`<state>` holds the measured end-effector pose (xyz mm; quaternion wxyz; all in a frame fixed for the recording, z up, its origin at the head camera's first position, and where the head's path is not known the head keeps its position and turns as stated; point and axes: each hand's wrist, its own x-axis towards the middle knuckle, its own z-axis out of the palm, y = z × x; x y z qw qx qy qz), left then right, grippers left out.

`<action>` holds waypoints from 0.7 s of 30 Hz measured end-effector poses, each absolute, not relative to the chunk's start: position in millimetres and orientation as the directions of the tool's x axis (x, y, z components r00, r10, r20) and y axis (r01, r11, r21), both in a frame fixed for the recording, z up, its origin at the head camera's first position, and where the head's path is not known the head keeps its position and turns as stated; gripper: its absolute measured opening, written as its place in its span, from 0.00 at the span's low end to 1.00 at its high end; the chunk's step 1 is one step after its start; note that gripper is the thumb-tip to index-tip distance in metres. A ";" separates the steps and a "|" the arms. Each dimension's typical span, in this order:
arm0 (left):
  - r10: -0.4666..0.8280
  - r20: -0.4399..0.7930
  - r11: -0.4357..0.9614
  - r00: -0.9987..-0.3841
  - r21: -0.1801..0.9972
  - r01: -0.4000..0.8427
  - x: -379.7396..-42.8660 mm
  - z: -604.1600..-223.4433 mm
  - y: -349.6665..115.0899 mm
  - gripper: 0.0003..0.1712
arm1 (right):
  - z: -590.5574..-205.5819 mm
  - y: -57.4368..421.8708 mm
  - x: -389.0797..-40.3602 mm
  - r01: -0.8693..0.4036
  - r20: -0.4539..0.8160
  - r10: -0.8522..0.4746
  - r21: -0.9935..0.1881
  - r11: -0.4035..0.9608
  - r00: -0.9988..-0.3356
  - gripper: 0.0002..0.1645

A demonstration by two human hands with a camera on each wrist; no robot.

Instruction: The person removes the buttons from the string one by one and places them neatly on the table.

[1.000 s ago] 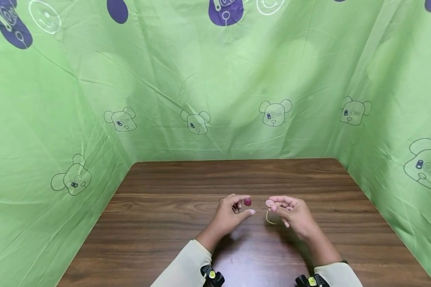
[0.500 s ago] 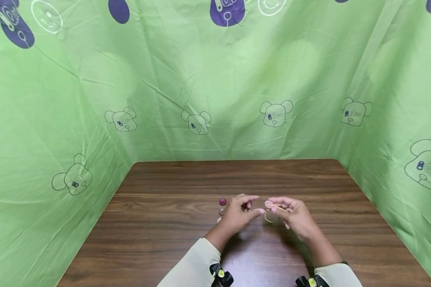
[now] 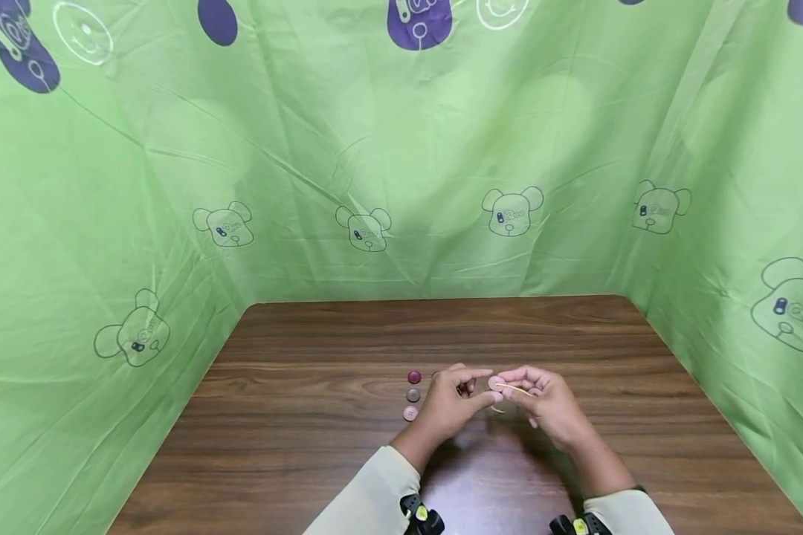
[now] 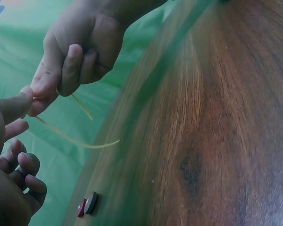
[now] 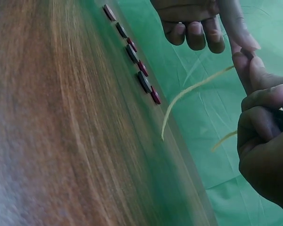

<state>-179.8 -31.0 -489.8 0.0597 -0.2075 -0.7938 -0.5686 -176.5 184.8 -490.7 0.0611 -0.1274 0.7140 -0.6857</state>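
A small pink button (image 3: 494, 383) is held up over the table, pinched between the thumb and forefinger of my right hand (image 3: 550, 405). From it a thin yellow cord (image 3: 514, 388) runs back across the right fingers, and a loose end of the cord (image 5: 179, 96) hangs down in the right wrist view. My left hand (image 3: 451, 400) meets the button from the other side, its thumb and forefinger at the button's edges. The remaining left fingers (image 4: 26, 165) are curled in the left wrist view. Fingertips hide most of the button in both wrist views.
On the brown wooden table (image 3: 294, 416), left of my hands, lie a maroon button (image 3: 414, 377), a grey button (image 3: 413, 395) and a pale pink button (image 3: 410, 413). The left hand partly covers another button (image 3: 436, 375). Green printed cloth (image 3: 435, 260) surrounds the table.
My left hand has moved right until its fingertips reach the button in my right hand, uncovering buttons on the table behind it. The right hand has stayed almost still.
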 end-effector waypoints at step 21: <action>0.236 0.345 0.247 -0.909 0.883 0.399 -181.0 -489.6 -30.0 0.14 | -492.9 184.7 -178.1 -0.172 0.165 -0.215 -0.985 0.015 -0.963 0.17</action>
